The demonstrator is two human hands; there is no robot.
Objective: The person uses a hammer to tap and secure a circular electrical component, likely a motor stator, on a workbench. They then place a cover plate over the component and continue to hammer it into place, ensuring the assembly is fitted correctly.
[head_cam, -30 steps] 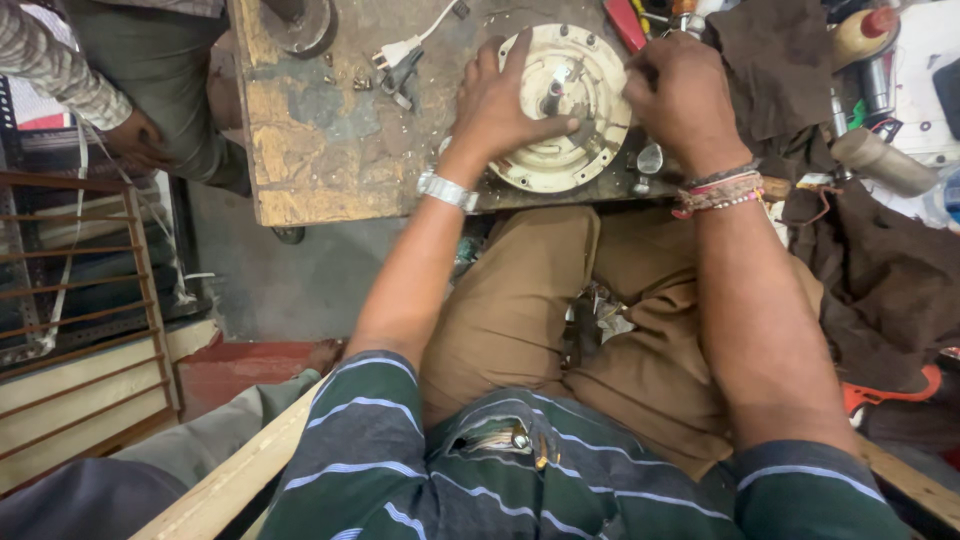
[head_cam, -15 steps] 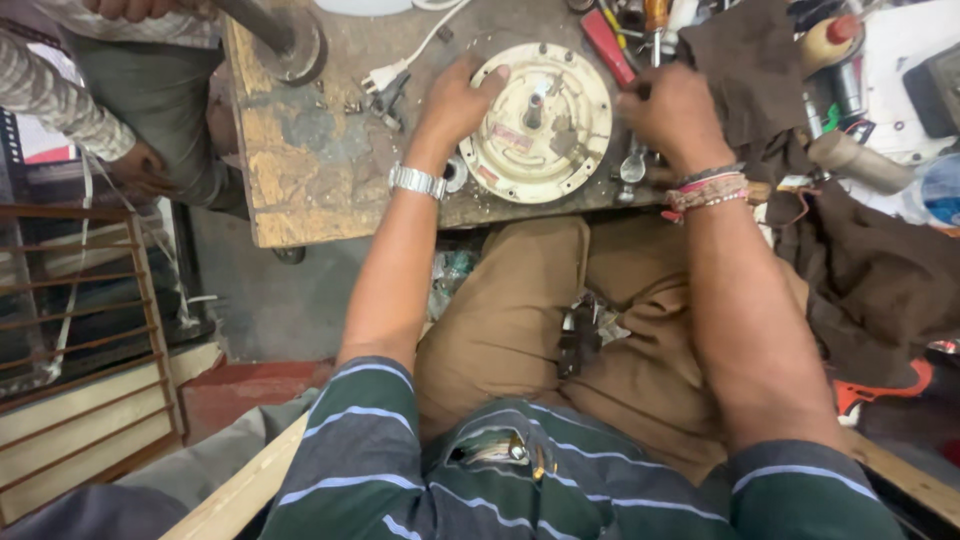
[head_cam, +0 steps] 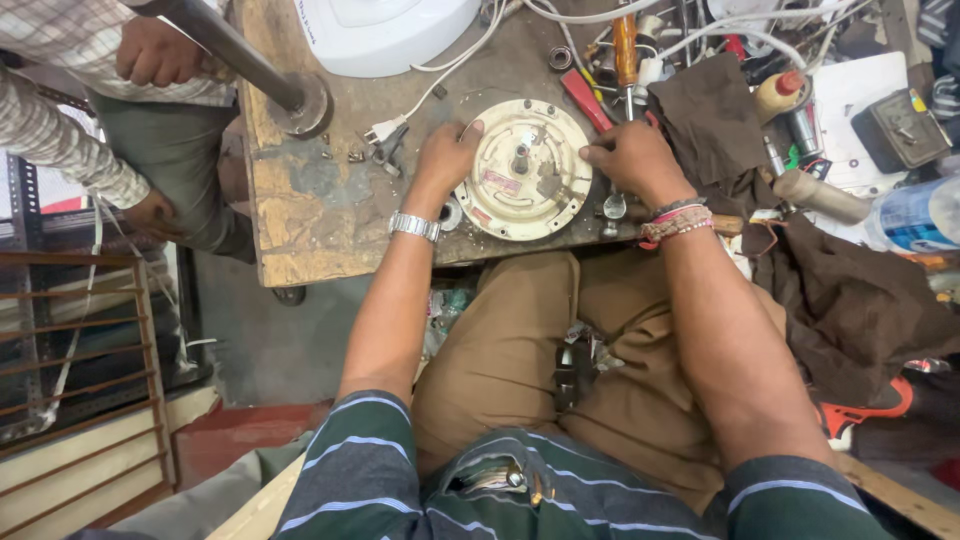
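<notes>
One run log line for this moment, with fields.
left hand: on round plate rim | right hand: on opposite rim | plate: on workbench

Repair workshop, scarred wooden workbench (head_cam: 310,230), screwdrivers (head_cam: 625,45), loose wires (head_cam: 690,40), scattered screws (head_cam: 345,155)

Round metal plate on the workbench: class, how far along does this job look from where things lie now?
Done: the round plate lies flat on the workbench, inner fittings exposed. In hand: the left hand steadies its left rim; the right hand grips its right edge. Left: the screwdriver and loose screws lie unused.
</notes>
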